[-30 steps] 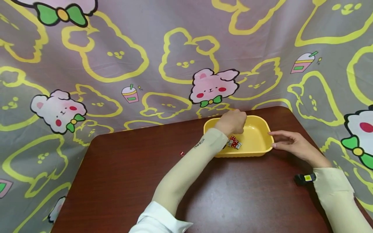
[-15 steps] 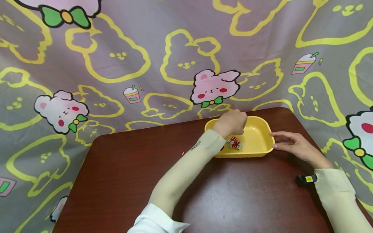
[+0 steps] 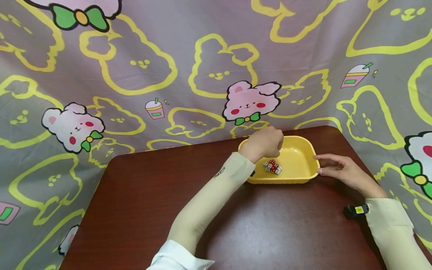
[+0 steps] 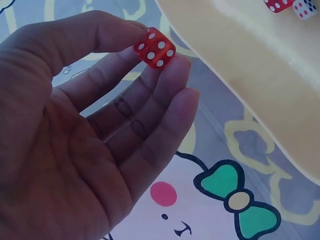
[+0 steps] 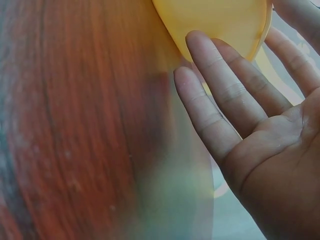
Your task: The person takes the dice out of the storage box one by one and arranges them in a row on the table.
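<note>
My left hand is over the left part of a yellow plastic tray. In the left wrist view, its thumb and fingertips pinch a red die with white dots, beside the tray's rim. That die is hidden by the hand in the head view. A cluster of red and white dice lies on the tray's floor, below the left hand. At the tray's right end my right hand touches the rim with thumb and index finger. Its other fingers look fairly straight in the right wrist view.
Under the tray is a dark brown wooden table, its far edge against a patterned curtain. My left forearm crosses the table in front of the tray. A black strap device sits at the right wrist.
The left hand shifts slightly left and the dice cluster is a little more exposed. A red die on the table, seen earlier beside the left forearm, is now out of sight. The right hand keeps its place.
</note>
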`<control>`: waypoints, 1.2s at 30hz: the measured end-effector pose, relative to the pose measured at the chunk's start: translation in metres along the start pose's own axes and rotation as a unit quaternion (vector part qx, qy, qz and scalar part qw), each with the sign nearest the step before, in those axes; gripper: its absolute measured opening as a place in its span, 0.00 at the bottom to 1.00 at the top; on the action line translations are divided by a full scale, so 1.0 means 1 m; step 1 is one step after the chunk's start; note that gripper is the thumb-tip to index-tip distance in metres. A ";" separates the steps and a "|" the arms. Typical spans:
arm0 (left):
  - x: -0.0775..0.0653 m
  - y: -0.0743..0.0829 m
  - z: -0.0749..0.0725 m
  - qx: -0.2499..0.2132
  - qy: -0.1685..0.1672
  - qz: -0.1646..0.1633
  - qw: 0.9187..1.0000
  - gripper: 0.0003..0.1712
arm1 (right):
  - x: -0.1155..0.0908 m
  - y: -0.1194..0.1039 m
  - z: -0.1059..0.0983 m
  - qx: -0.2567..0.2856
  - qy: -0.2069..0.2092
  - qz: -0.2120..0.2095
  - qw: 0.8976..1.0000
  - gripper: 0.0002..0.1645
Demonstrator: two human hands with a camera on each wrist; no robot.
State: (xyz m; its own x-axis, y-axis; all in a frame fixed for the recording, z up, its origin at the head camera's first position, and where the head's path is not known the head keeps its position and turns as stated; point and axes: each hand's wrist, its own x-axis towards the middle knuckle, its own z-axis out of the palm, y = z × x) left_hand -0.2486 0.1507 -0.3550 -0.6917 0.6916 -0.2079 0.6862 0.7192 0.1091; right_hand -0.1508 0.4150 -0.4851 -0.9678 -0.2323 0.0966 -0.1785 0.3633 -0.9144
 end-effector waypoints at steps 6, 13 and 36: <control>-0.006 -0.004 -0.002 -0.008 -0.002 -0.006 1.000 0.02 | -0.002 -0.001 0.000 -0.023 0.009 0.031 0.999 0.31; -0.011 -0.012 -0.005 -0.003 0.005 -0.010 1.000 0.03 | -0.001 0.000 0.001 -0.027 0.003 0.033 0.999 0.31; -0.036 -0.042 -0.004 -0.032 0.006 -0.028 0.999 0.03 | -0.001 -0.001 0.002 -0.022 0.007 0.029 0.999 0.31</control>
State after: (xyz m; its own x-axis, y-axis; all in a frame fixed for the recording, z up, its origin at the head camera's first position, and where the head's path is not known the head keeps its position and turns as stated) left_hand -0.2528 0.0959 -0.3483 -0.7310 0.6512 -0.2040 0.6317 0.7588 0.1589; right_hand -0.1495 0.4134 -0.4853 -0.9790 -0.1977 0.0493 -0.1291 0.4145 -0.9008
